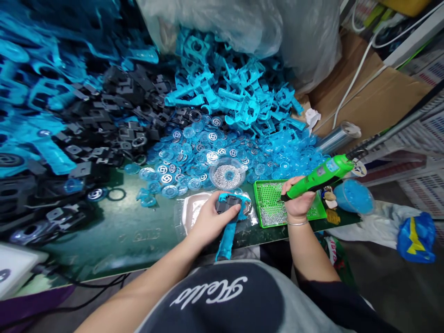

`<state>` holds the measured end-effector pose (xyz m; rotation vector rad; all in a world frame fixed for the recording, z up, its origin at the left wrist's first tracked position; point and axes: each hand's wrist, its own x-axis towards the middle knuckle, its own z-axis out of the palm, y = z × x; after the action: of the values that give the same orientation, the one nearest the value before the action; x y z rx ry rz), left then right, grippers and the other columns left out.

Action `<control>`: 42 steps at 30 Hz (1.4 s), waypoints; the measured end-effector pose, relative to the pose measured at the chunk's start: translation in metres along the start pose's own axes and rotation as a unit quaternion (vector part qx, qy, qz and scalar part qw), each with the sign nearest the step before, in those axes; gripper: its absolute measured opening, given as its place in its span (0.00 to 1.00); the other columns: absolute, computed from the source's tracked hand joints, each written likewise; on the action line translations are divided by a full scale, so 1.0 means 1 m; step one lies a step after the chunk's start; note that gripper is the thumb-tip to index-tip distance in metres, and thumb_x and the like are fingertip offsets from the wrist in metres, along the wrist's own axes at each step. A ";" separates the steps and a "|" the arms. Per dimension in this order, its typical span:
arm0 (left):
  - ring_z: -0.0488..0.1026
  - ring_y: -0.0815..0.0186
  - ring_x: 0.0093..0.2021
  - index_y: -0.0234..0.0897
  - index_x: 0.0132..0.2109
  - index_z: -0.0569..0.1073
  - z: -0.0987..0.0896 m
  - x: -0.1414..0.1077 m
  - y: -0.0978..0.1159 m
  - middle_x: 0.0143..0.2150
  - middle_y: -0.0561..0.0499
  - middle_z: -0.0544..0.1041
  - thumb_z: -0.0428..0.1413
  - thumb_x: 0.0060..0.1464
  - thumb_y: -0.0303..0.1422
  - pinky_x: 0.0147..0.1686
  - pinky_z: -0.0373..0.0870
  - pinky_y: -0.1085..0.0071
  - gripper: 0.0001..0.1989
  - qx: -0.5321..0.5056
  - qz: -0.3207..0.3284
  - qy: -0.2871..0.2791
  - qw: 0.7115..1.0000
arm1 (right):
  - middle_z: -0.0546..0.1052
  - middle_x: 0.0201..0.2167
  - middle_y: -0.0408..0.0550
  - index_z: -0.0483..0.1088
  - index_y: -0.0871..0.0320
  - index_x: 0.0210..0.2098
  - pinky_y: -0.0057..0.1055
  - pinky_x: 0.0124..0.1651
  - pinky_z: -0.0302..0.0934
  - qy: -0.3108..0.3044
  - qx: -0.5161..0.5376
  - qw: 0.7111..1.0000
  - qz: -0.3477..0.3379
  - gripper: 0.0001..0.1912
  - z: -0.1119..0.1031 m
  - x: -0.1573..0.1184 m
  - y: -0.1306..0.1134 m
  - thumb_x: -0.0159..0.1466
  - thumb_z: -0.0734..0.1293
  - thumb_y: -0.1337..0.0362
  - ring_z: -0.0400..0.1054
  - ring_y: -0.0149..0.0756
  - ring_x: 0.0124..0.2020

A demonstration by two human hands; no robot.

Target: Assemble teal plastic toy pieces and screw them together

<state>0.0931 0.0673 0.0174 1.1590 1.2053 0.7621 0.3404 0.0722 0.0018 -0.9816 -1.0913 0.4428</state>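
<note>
My left hand (207,218) grips a blue plastic toy gun shell (227,238) with a dark grey block (228,203) set in its upper part. The shell's handle points down toward my body. My right hand (299,203) is wrapped round a green electric screwdriver (319,175), whose tip lies over the green perforated tray (260,224). Small silvery screws (274,216) lie in that tray. Beneath my left hand is a clear plastic bag (189,208). Just beyond it stands a round clear bowl (212,169) of small metal pieces with a blue disc on top.
Translucent blue discs (197,145) are heaped behind the bowl, with blue shell parts (239,97) beyond. Dark grey blocks (121,106) and more blue parts (21,111) crowd the left. A tub of blue stuff (354,196) stands right of the tray. The screwdriver's cable (398,120) runs up right.
</note>
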 end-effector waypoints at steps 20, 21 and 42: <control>0.79 0.55 0.42 0.36 0.46 0.74 0.001 -0.001 0.001 0.41 0.46 0.82 0.64 0.48 0.45 0.46 0.73 0.60 0.22 -0.003 -0.016 -0.012 1.000 | 0.64 0.22 0.41 0.68 0.47 0.32 0.33 0.20 0.52 -0.036 -0.025 0.999 -0.017 0.25 0.004 -0.003 -0.014 0.61 0.64 0.32 0.59 0.35 0.19; 0.79 0.55 0.42 0.36 0.46 0.74 0.002 -0.001 0.001 0.41 0.46 0.82 0.64 0.48 0.45 0.45 0.73 0.61 0.22 -0.002 -0.014 -0.012 1.000 | 0.64 0.22 0.41 0.68 0.47 0.32 0.33 0.20 0.52 -0.040 -0.017 0.999 -0.021 0.26 0.006 0.001 -0.021 0.60 0.63 0.31 0.59 0.35 0.19; 0.78 0.56 0.42 0.36 0.41 0.74 0.002 0.002 0.005 0.40 0.47 0.82 0.64 0.48 0.42 0.44 0.72 0.63 0.17 -0.009 0.032 0.001 0.999 | 0.65 0.20 0.38 0.67 0.52 0.31 0.30 0.19 0.59 -0.127 0.220 0.967 -0.007 0.35 0.128 -0.003 -0.083 0.62 0.54 0.27 0.61 0.31 0.16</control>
<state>0.0965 0.0701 0.0214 1.1874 1.1663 0.8203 0.2124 0.0830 0.0848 -0.5333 -1.1616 0.7776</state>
